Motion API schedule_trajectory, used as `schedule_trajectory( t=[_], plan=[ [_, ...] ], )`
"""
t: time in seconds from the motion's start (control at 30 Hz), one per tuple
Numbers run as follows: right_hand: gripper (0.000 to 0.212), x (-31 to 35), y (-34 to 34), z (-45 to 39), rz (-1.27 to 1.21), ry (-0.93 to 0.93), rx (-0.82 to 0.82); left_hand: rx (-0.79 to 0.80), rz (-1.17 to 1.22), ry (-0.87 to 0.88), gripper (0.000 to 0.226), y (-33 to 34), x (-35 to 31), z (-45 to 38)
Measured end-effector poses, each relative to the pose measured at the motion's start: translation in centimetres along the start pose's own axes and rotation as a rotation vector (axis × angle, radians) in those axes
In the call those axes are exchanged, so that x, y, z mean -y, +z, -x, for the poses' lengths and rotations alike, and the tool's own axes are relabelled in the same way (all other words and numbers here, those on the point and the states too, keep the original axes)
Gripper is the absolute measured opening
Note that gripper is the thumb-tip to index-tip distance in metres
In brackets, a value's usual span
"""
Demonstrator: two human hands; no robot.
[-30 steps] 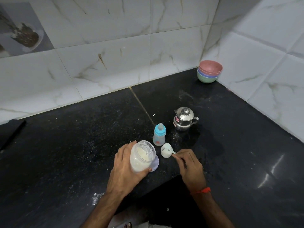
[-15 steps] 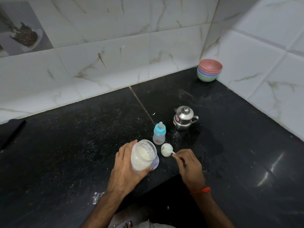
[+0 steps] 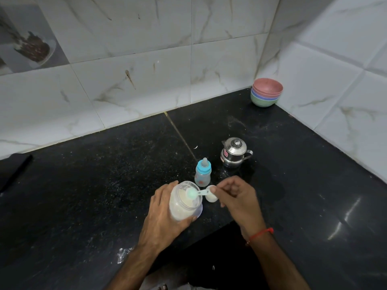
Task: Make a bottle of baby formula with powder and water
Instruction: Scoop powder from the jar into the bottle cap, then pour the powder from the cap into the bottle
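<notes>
Now the left hand (image 3: 165,218) wraps the clear plastic powder jar (image 3: 184,203), tilted, near the black counter's (image 3: 83,195) front edge. The right hand (image 3: 236,197) pinches the little white scoop (image 3: 195,193), its handle pointing right, bowl at the jar's mouth. The small blue-capped baby bottle (image 3: 202,172) stands just behind, capped.

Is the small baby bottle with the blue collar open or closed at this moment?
Closed. The small clear baby bottle stands upright on the black stone counter with its blue collar and teat on top.
</notes>
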State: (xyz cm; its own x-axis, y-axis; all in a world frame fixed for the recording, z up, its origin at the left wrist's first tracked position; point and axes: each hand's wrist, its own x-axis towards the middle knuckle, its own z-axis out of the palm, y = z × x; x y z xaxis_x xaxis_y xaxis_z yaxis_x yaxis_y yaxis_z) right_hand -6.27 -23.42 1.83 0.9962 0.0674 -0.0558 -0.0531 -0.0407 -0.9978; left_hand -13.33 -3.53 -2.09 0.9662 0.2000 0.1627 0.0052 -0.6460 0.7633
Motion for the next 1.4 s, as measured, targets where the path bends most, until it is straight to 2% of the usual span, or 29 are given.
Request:
schedule_trajectory(
  t=[0.07,0.17,0.23,0.3,0.43,0.5,0.63,0.7,0.8,0.9,0.97,1.03,1.13,1.23,1.33,1.4],
  plan=[
    [0.018,-0.5,1.0,-0.5,0.206,-0.004,0.078,0.015,0.017,0.013,0.105,0.2,-0.1,0.0],
    [0.018,-0.9,2.7,-0.9,0.459,-0.123,0.116,0.031,0.03,0.045,0.102,0.1,0.1,-0.4],
    [0.014,-0.9,3.1,-1.2,0.435,-0.191,0.056,0.027,0.078,0.051,0.085,-0.6,-0.3,-1.5],
    [0.008,-1.4,2.9,-1.5,0.329,-0.221,-0.039,-0.047,0.122,0.046,0.07,-1.3,0.0,-2.8],
    [0.004,-2.3,1.3,-1.7,0.249,-0.165,-0.109,-0.185,0.142,-0.167,0.091,-1.1,3.6,-4.5],
    [0.007,-2.7,0.6,-1.7,0.276,-0.135,-0.109,-0.19,0.143,-0.257,0.098,-0.6,4.8,-5.1],
    [0.016,-4.0,-0.2,-2.3,0.357,-0.128,-0.113,-0.174,0.182,-0.308,0.098,0.3,5.9,-5.6],
    [0.021,-4.6,-0.4,-2.8,0.418,-0.111,-0.104,-0.134,0.188,-0.346,0.113,0.3,6.3,-5.5],
    [0.038,-4.9,-0.3,-4.1,0.547,-0.092,-0.053,-0.079,0.119,-0.404,0.148,0.4,6.1,-4.9],
    [0.06,-4.4,0.7,-5.9,0.665,-0.097,-0.003,-0.126,0.025,-0.41,0.159,0.6,4.7,-3.4],
    [0.068,-3.8,1.6,-7.4,0.752,-0.1,0.037,-0.203,0.01,-0.314,0.154,0.8,3.8,-1.9],
    [0.073,-3.6,2.5,-8.8,0.808,-0.085,0.083,-0.276,-0.017,-0.166,0.135,1.1,3.2,-0.7],
    [0.057,-3.7,3.3,-10.1,0.742,-0.114,0.123,-0.336,-0.035,-0.005,0.104,1.2,1.5,0.0],
    [0.043,-3.6,3.4,-10.4,0.62,-0.22,0.048,-0.283,-0.053,0.129,0.082,0.9,-0.2,-0.2],
    [0.042,-0.9,3.4,-8.1,0.482,-0.28,0.001,-0.217,-0.047,0.138,0.077,0.7,-1.3,-0.7],
    [0.04,1.1,3.7,-5.1,0.324,-0.244,0.072,-0.161,-0.025,0.035,0.087,0.9,-2.5,-1.3]
  ],
)
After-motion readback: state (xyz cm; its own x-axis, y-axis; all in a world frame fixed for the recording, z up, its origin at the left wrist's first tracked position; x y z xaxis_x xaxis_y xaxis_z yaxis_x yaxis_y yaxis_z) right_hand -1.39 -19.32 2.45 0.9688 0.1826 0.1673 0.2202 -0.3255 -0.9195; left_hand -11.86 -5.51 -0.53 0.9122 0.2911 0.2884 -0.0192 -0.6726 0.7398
